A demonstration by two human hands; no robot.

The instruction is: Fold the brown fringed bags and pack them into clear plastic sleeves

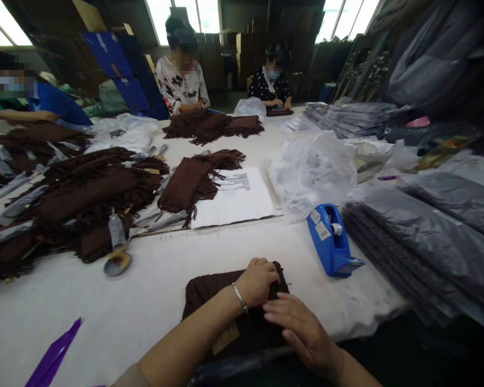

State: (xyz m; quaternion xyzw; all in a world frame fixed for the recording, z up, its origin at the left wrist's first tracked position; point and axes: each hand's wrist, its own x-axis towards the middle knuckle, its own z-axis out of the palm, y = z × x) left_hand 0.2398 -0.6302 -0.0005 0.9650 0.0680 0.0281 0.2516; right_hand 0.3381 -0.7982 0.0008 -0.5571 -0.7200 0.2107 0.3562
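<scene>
A folded dark brown scarf (210, 287) lies on the white table right in front of me, with a tan tag (226, 337) on its near part. My left hand (258, 282), with a silver bangle at the wrist, is closed on the scarf's right end, fingers curled down over the fabric. Just beside it, my right hand (300, 329) rests on the same end with its fingers stretched out and held close together. What lies under the left fingertips is hidden. Clear plastic (242, 365) shows along the scarf's near edge.
A blue tape dispenser (326, 236) stands to the right, beside stacked plastic-wrapped packs (431, 236). Fringed brown scarves (89, 193) are heaped at left. A printed sheet (242, 196), crumpled plastic bags (312, 169) and a purple strip (56, 349) lie about. Several people sit across the table.
</scene>
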